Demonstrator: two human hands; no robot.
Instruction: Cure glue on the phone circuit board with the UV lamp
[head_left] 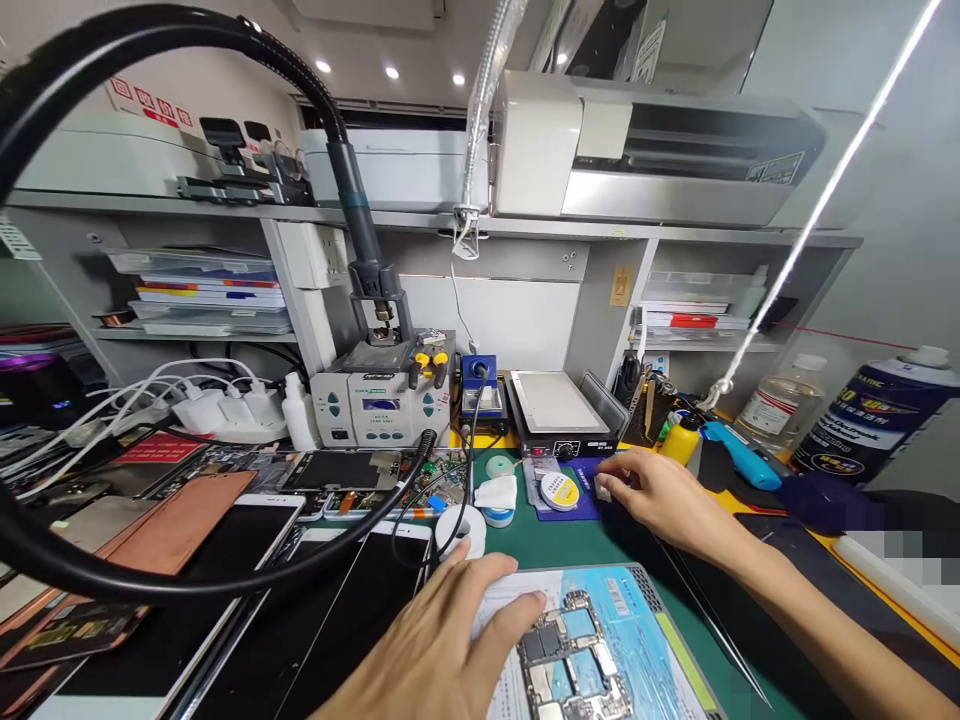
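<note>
Circuit board (546, 642) lies at lower centre-right of the frame on a blue sheet (646, 625), probably light, stiff and fragile, best held by its outer edges. Left hand (446, 640) spreads an empty grip beside it; right hand (666, 492) curls its grip nearly closed at the purple mat (587, 505), its hold unclear.

The left hand (457, 628) is bare, with slim fingers, a broad back and short nails where they show. The right hand (664, 497) is bare too, slender-fingered and narrow at the wrist; the right forearm (817, 612) is uncovered, smooth and slim, broadening gradually away from the wrist.
</note>
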